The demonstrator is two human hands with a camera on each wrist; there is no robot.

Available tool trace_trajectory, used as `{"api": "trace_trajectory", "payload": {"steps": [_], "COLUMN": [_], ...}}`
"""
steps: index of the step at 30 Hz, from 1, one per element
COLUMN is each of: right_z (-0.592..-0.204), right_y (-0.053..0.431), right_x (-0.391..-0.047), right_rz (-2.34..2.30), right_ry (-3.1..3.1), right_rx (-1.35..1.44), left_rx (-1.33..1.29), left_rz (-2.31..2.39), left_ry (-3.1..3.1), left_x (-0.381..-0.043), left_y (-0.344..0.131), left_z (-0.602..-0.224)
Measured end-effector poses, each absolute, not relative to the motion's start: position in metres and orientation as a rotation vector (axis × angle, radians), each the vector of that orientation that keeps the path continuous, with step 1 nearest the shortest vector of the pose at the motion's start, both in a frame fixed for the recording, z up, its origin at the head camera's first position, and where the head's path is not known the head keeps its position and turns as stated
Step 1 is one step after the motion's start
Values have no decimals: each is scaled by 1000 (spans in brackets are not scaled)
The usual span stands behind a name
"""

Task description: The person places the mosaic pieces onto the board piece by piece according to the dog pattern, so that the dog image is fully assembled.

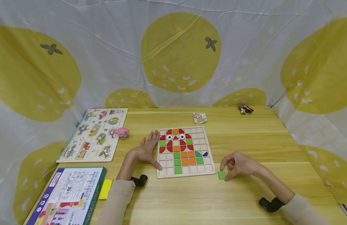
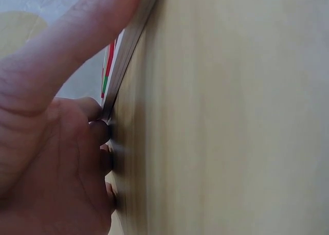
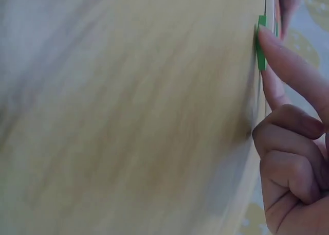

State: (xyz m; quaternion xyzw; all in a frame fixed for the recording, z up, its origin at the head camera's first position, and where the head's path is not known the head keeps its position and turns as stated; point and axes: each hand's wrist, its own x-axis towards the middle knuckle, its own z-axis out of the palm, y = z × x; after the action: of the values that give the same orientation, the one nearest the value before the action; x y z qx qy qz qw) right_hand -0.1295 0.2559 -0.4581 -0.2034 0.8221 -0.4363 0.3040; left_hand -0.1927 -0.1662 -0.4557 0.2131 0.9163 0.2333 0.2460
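Observation:
A square wooden mosaic board (image 1: 200,169) lies on the table, with red, orange and green pieces forming a bird-like figure with two eyes. My left hand (image 1: 146,152) rests at the board's left side, fingers spread along the edge and thumb (image 2: 77,39) over the near left corner. Just off the board's near right corner, my right hand (image 1: 240,165) pinches a green square tile (image 1: 221,175) between thumb and index finger. The right wrist view shows this green tile (image 3: 261,43) edge-on, close over the table, the other fingers curled. A blue piece (image 1: 205,154) sits askew in the board's right column.
Behind the board is a small pattern card (image 1: 200,118). On the left are a picture puzzle (image 1: 90,131), a pink toy (image 1: 122,132), a boxed set (image 1: 69,197) and a yellow item (image 1: 105,189). Small dark toys (image 1: 245,109) stand at the back right, before a curtain.

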Motion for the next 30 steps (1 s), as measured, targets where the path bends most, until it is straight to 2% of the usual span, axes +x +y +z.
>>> {"api": "trace_trajectory", "payload": {"steps": [12,22,30], "right_z": [-449,-448,-447], "right_y": [260,200,189], "right_x": [-128,-137,-139], "right_rz": [-1096,-1059,-1090], "right_ry": [2304,2481,2458], "right_rx": [-624,-644,-622], "left_rx": [593,593,592], "left_rz": [652,645,633], "left_ry": [2489,2498,2502], "left_x": [-192,-192,-193], "left_y": [-163,-161,-161], "left_z": [-453,-452,-451]}}
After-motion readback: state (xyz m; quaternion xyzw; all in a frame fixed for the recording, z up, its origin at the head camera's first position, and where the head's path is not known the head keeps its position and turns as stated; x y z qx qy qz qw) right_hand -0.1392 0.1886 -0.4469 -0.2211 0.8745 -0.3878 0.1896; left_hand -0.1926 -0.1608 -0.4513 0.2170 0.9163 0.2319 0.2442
